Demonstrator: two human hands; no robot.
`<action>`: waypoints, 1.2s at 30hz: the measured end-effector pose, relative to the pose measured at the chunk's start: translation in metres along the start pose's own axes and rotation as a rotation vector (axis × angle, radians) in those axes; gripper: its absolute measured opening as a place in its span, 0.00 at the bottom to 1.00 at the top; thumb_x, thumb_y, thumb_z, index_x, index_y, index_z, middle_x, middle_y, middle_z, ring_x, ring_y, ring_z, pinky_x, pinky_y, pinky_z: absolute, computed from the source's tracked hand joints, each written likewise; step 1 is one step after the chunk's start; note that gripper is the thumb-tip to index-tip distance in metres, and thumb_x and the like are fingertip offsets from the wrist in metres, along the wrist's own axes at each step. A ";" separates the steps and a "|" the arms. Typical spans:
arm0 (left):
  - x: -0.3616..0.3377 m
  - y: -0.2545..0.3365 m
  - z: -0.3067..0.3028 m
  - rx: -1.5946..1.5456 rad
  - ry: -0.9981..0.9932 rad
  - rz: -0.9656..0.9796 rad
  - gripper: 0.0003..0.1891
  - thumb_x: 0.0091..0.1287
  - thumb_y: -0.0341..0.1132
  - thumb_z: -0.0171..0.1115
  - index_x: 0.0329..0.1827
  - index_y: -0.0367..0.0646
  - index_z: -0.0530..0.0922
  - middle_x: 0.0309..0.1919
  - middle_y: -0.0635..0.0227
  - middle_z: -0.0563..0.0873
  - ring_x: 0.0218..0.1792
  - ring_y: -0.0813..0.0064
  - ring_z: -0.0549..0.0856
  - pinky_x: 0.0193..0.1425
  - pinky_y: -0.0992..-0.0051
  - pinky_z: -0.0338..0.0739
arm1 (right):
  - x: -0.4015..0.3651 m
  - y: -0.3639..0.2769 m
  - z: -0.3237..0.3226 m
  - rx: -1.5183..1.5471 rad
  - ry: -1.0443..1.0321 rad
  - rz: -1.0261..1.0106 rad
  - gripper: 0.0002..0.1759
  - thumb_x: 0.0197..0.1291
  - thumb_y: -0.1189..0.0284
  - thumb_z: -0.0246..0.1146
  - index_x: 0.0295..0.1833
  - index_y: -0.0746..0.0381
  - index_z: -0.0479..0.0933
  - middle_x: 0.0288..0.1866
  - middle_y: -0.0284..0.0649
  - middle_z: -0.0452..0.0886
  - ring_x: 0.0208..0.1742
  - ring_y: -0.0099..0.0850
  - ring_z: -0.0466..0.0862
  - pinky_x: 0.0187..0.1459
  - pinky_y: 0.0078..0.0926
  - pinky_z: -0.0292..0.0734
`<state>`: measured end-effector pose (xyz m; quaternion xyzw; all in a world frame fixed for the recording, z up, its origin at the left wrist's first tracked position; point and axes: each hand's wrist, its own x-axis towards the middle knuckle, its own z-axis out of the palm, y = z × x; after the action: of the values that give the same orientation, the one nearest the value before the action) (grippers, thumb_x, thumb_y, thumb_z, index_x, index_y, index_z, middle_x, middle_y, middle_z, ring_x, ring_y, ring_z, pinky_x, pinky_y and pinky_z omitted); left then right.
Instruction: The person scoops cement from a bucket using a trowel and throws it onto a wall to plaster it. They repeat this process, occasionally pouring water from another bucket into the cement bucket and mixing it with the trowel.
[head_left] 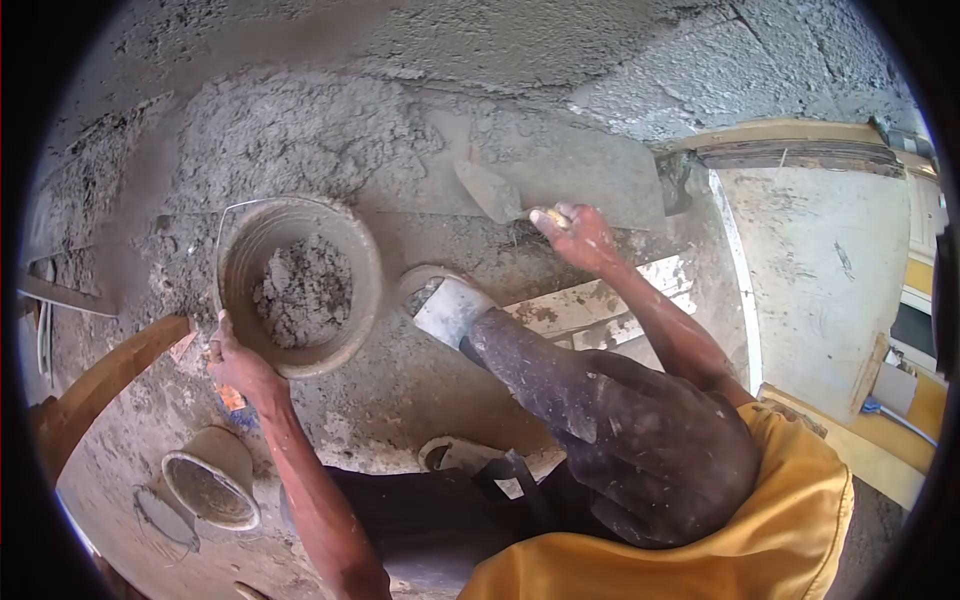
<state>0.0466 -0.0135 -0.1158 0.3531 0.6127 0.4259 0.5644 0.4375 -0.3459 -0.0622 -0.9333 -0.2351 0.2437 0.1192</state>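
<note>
My left hand grips the lower left rim of a round mortar bucket. Grey mortar lies in a heap inside it, and a thin wire handle rests along its upper left edge. Out to the right, my right hand is closed around the handle of a trowel. The mortar-smeared blade points up and left, over a flat grey board. Just left of the blade spreads a rough pile of wet mortar.
My shoe stands right of the bucket, beside splattered planks. A smaller bucket lies tipped at lower left, near a curved wooden piece. A pale panel stands at right; a rough plastered surface runs along the top.
</note>
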 end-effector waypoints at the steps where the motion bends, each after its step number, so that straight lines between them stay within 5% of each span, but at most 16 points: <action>1: 0.003 -0.001 -0.001 0.008 0.013 -0.030 0.17 0.81 0.32 0.62 0.64 0.30 0.87 0.57 0.53 0.91 0.52 0.63 0.92 0.61 0.67 0.88 | -0.006 0.013 0.013 0.018 -0.016 -0.003 0.39 0.74 0.39 0.67 0.57 0.71 0.89 0.48 0.63 0.92 0.52 0.58 0.93 0.59 0.51 0.86; 6: 0.005 0.015 -0.002 0.062 -0.031 -0.184 0.24 0.86 0.36 0.52 0.74 0.28 0.81 0.64 0.51 0.90 0.57 0.60 0.92 0.64 0.63 0.87 | -0.028 0.005 0.038 0.109 -0.150 0.014 0.37 0.74 0.39 0.66 0.51 0.68 0.89 0.43 0.61 0.91 0.49 0.60 0.92 0.55 0.54 0.86; 20: 0.003 0.027 0.013 0.130 0.031 -0.181 0.23 0.86 0.38 0.52 0.72 0.29 0.83 0.64 0.57 0.89 0.58 0.62 0.90 0.67 0.62 0.85 | -0.025 0.010 0.019 -0.003 -0.235 -0.121 0.35 0.77 0.41 0.64 0.55 0.68 0.87 0.43 0.62 0.91 0.50 0.63 0.92 0.57 0.57 0.85; 26: 0.012 0.017 0.001 0.156 0.028 -0.152 0.23 0.86 0.39 0.53 0.72 0.29 0.83 0.63 0.56 0.89 0.57 0.62 0.91 0.64 0.62 0.86 | -0.026 0.016 0.015 -0.006 -0.121 -0.141 0.36 0.76 0.41 0.65 0.56 0.68 0.88 0.45 0.62 0.92 0.51 0.62 0.92 0.59 0.56 0.85; 32: 0.002 0.025 0.008 0.189 0.014 -0.148 0.24 0.87 0.41 0.55 0.70 0.27 0.83 0.59 0.57 0.91 0.53 0.63 0.91 0.60 0.62 0.87 | 0.000 0.081 -0.029 -0.081 0.009 -0.064 0.39 0.74 0.38 0.66 0.57 0.69 0.90 0.49 0.62 0.92 0.54 0.60 0.92 0.61 0.52 0.85; 36: 0.003 0.023 0.008 0.209 0.006 -0.125 0.24 0.87 0.41 0.54 0.70 0.27 0.83 0.59 0.57 0.91 0.53 0.64 0.91 0.59 0.63 0.87 | 0.021 0.076 -0.078 -0.253 -0.224 -0.066 0.42 0.73 0.36 0.66 0.59 0.69 0.90 0.51 0.61 0.93 0.57 0.60 0.91 0.64 0.51 0.85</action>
<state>0.0527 -0.0007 -0.0964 0.3701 0.6762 0.3248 0.5481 0.5229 -0.4096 -0.0296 -0.8996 -0.3062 0.3107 -0.0182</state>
